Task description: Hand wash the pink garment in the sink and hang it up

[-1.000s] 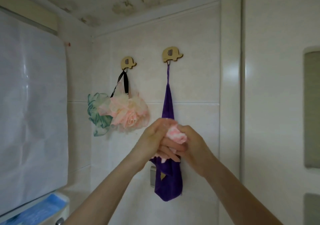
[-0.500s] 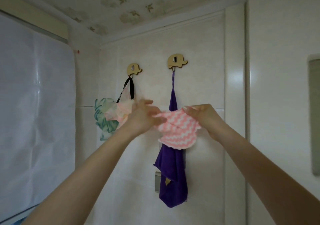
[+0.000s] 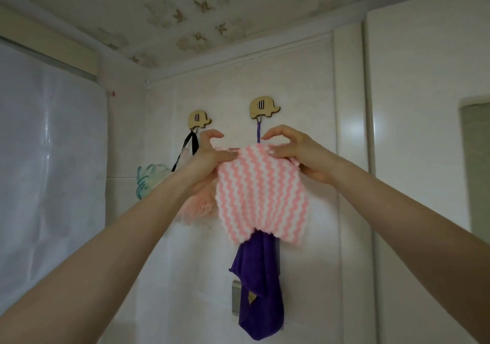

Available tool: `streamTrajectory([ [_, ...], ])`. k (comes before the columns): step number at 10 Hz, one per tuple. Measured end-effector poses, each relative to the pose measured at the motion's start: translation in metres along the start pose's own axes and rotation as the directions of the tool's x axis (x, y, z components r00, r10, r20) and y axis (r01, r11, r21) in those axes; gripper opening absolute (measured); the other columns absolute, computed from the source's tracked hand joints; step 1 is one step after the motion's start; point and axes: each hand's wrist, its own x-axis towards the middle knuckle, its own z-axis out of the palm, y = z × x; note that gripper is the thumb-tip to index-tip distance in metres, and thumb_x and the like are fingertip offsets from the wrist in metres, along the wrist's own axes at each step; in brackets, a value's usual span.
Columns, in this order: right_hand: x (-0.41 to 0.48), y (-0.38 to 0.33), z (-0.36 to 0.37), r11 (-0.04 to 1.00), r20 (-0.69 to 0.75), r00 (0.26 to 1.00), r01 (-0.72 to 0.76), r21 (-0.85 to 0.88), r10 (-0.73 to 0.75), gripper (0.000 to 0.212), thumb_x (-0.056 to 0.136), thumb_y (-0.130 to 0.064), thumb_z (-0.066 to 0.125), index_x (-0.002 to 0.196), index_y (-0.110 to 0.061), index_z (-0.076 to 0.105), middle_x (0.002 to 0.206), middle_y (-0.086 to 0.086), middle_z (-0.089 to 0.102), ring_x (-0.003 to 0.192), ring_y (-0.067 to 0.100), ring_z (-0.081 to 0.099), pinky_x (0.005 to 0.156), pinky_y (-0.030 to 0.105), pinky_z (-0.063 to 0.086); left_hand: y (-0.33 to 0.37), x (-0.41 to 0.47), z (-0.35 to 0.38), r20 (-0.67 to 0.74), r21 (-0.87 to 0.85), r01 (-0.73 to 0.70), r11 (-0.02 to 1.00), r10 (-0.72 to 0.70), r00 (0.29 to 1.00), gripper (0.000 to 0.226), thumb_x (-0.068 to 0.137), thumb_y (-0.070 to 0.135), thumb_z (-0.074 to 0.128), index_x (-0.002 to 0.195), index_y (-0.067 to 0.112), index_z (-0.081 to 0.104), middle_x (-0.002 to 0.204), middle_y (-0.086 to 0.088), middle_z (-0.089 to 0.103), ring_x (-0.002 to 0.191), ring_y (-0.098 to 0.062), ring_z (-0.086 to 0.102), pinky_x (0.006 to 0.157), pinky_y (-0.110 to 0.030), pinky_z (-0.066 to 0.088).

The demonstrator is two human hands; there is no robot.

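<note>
Hanging lengthwise downward, pink garment (image 3: 261, 195) pinched by both hands.

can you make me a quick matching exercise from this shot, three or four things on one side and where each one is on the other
Things:
1. pink garment
2. purple towel
3. black strap
4. green mesh puff

Places:
A. on the left elephant hook
B. on the right elephant hook
C. held in both hands
D. farthest left on the wall

Pairs: 1-C, 2-B, 3-A, 4-D

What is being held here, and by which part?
The pink-and-white striped cloth, pinched along its top edge: left hand at the left corner, right hand at the right.
</note>
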Motion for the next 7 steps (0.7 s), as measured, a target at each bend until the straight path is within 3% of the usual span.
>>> streamTrajectory([
  [1,0.007,0.001,-0.016,0.990,0.026,0.999,0.023,-0.136,-0.019,0.024,0.092,0.001,0.052,0.087,-0.013,0.071,0.083,-0.007,0.070,0.079,0.007,0.062,0.067,0.015,0.050,0.004,0.008,-0.014,0.223,0.172,-0.037,0.984,-0.002,0.975,0.024,0.091,-0.010,0.044,0.079,0.009,0.053,0.103,-0.007,0.069,0.089,-0.015,0.063,0.069,-0.020,0.051],
  [2,0.033,0.002,-0.014,0.880,-0.089,0.993,0.032,-0.473,-0.084,0.028,0.094,-0.003,0.050,0.096,-0.015,0.075,0.095,-0.010,0.069,0.076,-0.002,0.059,0.064,0.002,0.044,0.005,0.041,-0.007,0.156,0.678,-0.269,0.684,0.224,0.962,0.031,0.092,-0.010,0.043,0.083,0.007,0.067,0.095,-0.005,0.068,0.082,-0.008,0.064,0.073,-0.021,0.050],
  [3,0.069,-0.007,-0.019,0.746,-0.206,0.937,0.079,-0.662,-0.282,0.027,0.095,-0.007,0.050,0.102,-0.018,0.074,0.117,0.001,0.066,0.098,0.011,0.063,0.085,0.011,0.046,0.018,0.083,0.011,0.094,0.762,-0.330,0.557,0.410,0.907,0.033,0.094,-0.005,0.038,0.103,0.007,0.068,0.114,-0.009,0.064,0.103,-0.023,0.061,0.080,-0.020,0.046],
  [4,0.099,-0.019,-0.026,0.664,-0.274,0.871,0.076,-0.744,-0.407,0.026,0.092,-0.011,0.051,0.104,-0.021,0.072,0.119,0.006,0.066,0.108,0.025,0.061,0.093,0.030,0.047,0.028,0.118,0.021,-0.034,0.740,-0.250,0.624,0.406,0.913,0.031,0.092,0.005,0.051,0.122,0.008,0.059,0.126,-0.009,0.053,0.107,-0.027,0.058,0.071,-0.025,0.052],
  [5,0.109,-0.015,-0.027,0.612,-0.294,0.897,-0.035,-0.790,-0.328,0.026,0.091,-0.012,0.048,0.108,-0.023,0.064,0.119,0.011,0.061,0.105,0.031,0.059,0.089,0.033,0.048,0.017,0.122,0.020,-0.008,0.814,-0.191,0.549,0.340,0.940,0.036,0.089,0.007,0.059,0.124,0.004,0.059,0.127,-0.012,0.056,0.111,-0.024,0.056,0.083,-0.023,0.044],
  [6,0.098,-0.003,-0.010,0.617,-0.224,0.957,-0.064,-0.785,-0.186,0.023,0.094,-0.017,0.050,0.113,-0.018,0.061,0.112,0.009,0.059,0.094,0.028,0.062,0.079,0.034,0.052,-0.005,0.106,0.016,0.018,0.817,-0.164,0.553,0.261,0.965,0.018,0.089,0.006,0.056,0.098,-0.002,0.070,0.094,-0.015,0.067,0.084,-0.027,0.063,0.069,-0.028,0.047],
  [7,0.043,0.005,0.000,0.692,-0.161,0.984,-0.068,-0.719,-0.071,0.028,0.096,-0.018,0.048,0.122,-0.017,0.058,0.088,-0.001,0.061,0.059,0.018,0.061,0.051,0.029,0.051,-0.020,0.054,0.005,0.150,0.867,-0.216,0.449,0.178,0.973,0.015,0.092,0.015,0.059,0.083,0.006,0.068,0.082,-0.003,0.062,0.088,-0.027,0.065,0.076,-0.030,0.047],
])
